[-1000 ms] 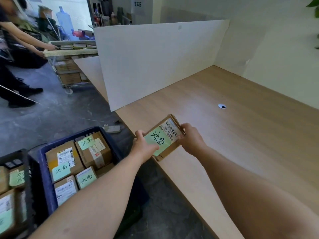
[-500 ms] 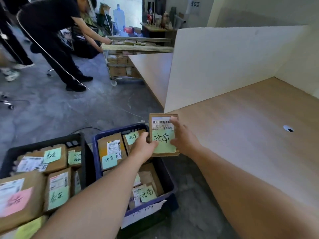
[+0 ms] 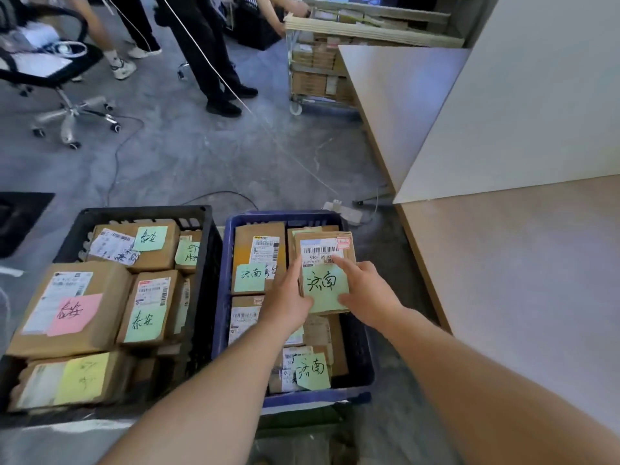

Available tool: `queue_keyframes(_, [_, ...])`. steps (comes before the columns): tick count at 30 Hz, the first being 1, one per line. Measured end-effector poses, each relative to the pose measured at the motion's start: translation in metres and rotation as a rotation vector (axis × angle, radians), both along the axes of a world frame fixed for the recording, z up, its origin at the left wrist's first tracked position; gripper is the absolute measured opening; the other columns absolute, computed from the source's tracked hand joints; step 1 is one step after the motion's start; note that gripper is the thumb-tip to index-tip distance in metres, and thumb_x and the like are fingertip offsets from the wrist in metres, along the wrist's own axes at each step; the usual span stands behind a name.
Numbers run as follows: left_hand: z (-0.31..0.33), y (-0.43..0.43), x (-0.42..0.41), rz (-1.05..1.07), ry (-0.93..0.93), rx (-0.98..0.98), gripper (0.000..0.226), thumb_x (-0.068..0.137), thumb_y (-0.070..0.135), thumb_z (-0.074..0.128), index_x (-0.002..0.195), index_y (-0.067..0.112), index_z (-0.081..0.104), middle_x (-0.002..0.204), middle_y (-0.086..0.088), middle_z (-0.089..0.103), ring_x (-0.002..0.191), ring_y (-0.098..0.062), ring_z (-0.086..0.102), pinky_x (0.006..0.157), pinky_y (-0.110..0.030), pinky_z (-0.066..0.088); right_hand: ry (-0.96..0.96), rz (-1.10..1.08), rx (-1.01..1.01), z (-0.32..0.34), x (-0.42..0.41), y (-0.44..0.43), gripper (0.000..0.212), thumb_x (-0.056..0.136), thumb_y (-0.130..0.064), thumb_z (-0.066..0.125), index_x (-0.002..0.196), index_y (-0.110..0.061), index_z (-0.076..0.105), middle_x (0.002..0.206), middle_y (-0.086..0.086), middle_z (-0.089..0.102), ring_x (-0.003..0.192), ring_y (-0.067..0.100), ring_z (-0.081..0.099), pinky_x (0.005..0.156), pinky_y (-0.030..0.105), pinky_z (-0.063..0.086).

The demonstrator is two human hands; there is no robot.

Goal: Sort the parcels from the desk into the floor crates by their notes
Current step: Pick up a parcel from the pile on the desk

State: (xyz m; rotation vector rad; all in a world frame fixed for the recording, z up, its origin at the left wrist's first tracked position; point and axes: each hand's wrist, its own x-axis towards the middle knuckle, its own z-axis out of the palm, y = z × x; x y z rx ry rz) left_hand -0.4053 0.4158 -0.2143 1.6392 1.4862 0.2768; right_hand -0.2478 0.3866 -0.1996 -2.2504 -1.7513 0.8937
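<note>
Left hand (image 3: 288,305) and right hand (image 3: 365,298) grasp opposite edges of a small brown cardboard parcel with green note (image 3: 324,271), over the blue plastic crate (image 3: 357,350)'s right half; the black plastic crate (image 3: 204,263) touches it leftward; the pale wooden desk (image 3: 520,280) edge stands right; beyond, open grey concrete floor (image 3: 201,156).

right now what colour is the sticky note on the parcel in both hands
Pale green sticky note with black handwriting, clearest in the head view.

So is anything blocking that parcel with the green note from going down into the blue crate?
Nothing visible does. The parcel, held between the left hand and right hand, is already over the open top of the blue crate. Below it lie only other parcels bearing the same green note, which it would rest on.
</note>
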Motion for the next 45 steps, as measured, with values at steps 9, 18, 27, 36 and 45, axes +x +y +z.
queue_keyframes(9, [-0.092,-0.012,0.028,-0.024,0.123,-0.136,0.084,0.094,0.014,0.055,0.153,0.041,0.002,0.146,0.002,0.036,0.097,-0.01,0.055,0.073,-0.028,0.054,-0.014,0.077,-0.181,-0.092,0.026,-0.002,0.07,0.096,-0.013,0.051,0.152,-0.038,0.015,0.134,0.005,0.036,0.104,0.021,0.057,0.079,0.028,0.054])
queue_keyframes(18, [-0.152,-0.019,0.038,-0.089,0.224,-0.178,0.078,0.097,0.016,0.052,0.155,0.034,0.002,0.154,-0.002,0.028,0.127,-0.017,0.046,0.087,-0.028,0.048,-0.07,0.101,-0.314,-0.155,0.025,0.001,0.07,0.097,-0.009,0.047,0.153,-0.032,0.013,0.134,0.012,0.036,0.106,0.026,0.055,0.087,0.031,0.05])
queue_keyframes(27, [-0.173,0.001,0.039,-0.119,0.188,-0.082,0.066,0.099,0.023,0.051,0.154,0.029,0.015,0.141,-0.004,0.041,0.117,-0.018,0.05,0.086,-0.028,0.044,-0.19,0.047,-0.295,-0.173,0.02,0.018,0.068,0.096,-0.012,0.048,0.153,-0.023,0.014,0.13,0.015,0.039,0.109,0.026,0.05,0.09,0.03,0.047])
queue_keyframes(36, [-0.169,-0.004,0.029,-0.198,0.193,-0.004,0.069,0.098,0.011,0.048,0.155,0.027,0.013,0.146,0.001,0.037,0.122,-0.014,0.047,0.089,-0.028,0.046,-0.176,0.024,-0.21,-0.165,0.014,0.004,0.071,0.096,-0.01,0.049,0.154,-0.021,0.009,0.134,0.011,0.031,0.117,0.023,0.042,0.095,0.031,0.048])
queue_keyframes(45, [-0.195,-0.006,0.023,-0.341,0.317,-0.053,0.069,0.097,0.012,0.05,0.155,0.023,0.014,0.149,0.0,0.03,0.127,-0.015,0.041,0.095,-0.027,0.044,-0.256,0.118,-0.321,-0.201,0.004,0.0,0.075,0.095,-0.009,0.05,0.154,-0.017,0.005,0.132,0.014,0.033,0.115,0.026,0.042,0.086,0.031,0.046])
